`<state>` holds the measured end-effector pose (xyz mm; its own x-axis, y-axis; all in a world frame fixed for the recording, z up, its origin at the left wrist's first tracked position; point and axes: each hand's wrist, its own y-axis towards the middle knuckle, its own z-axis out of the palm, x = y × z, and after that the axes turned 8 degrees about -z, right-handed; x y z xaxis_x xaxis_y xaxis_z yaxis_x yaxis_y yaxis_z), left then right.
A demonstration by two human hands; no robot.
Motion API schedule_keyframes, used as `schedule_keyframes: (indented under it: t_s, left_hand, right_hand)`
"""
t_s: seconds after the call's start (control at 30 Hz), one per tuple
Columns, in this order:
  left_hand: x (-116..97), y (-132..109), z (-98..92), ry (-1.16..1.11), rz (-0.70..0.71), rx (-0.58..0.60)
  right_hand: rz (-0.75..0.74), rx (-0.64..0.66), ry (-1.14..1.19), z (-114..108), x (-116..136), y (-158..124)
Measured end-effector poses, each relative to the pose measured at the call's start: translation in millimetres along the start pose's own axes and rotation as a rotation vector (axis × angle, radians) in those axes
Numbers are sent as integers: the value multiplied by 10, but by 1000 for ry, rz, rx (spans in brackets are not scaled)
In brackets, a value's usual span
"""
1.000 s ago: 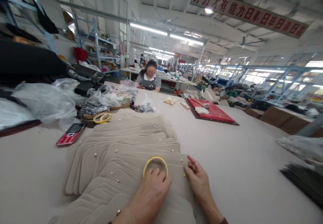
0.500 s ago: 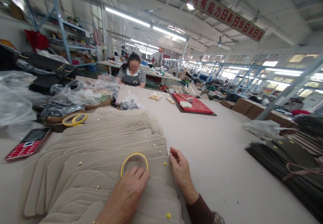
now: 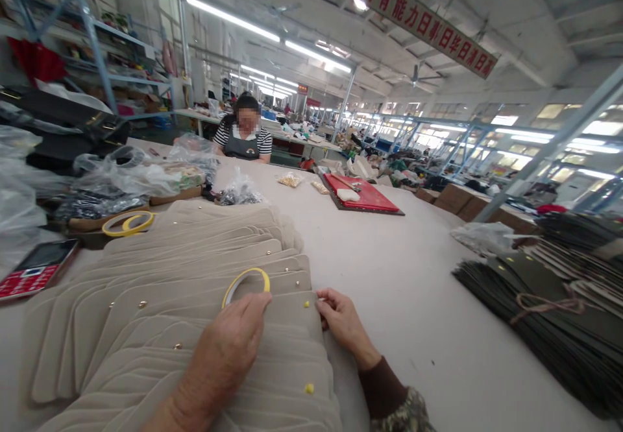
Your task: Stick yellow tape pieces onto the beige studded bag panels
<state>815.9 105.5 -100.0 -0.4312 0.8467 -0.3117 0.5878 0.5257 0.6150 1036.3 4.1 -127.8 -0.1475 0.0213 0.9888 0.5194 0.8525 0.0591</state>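
Observation:
My left hand [image 3: 226, 344] is closed round the lower part of a roll of yellow tape [image 3: 267, 279], which it holds tilted above overlapping beige panels [image 3: 195, 289]. At the right edge of the panels is my right hand [image 3: 345, 325], its fingers curled and close together. Whatever its fingertips hold, if anything, I cannot make out. A small yellow piece [image 3: 306, 304] lies on the panel beside those fingertips, and a second yellow piece [image 3: 309, 388] is nearer to me. Small metal studs [image 3: 143, 304] show on several panels.
More yellow tape rolls [image 3: 127, 223] and a red phone [image 3: 37, 268] lie on the left. Farther back is a red board [image 3: 367, 193]. Tied dark panels [image 3: 540, 315] are stacked on the right. A person [image 3: 244, 130] sits across the table [image 3: 399, 276].
My left hand has lifted and tilted the tape roll, which lay flatter on the panels before. My right hand's fingers have curled in at the panel edge. The view has shifted slightly right.

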Motion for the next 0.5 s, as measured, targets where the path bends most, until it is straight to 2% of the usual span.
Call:
schedule_keyframes:
  t_s: [0.07,0.17,0.23,0.33,0.5]
  left_hand:
    - [-37,16,-12,50,-41,163]
    - [-157,59,-36,174,-106,528]
    - [-246,101,-37,230,-126,675]
    - [-308,154,-1,260,-122,696]
    - [-215,138,64,142,-139,618]
  right_hand:
    - [-19,23,5,-1,-17,24]
    - [-44,50,33,1,-24,28]
    - [-45,45,39,0,-33,24]
    - [-73,32,14,-1,-68,23]
    - [-108,-2,-18,-3,-130,41]
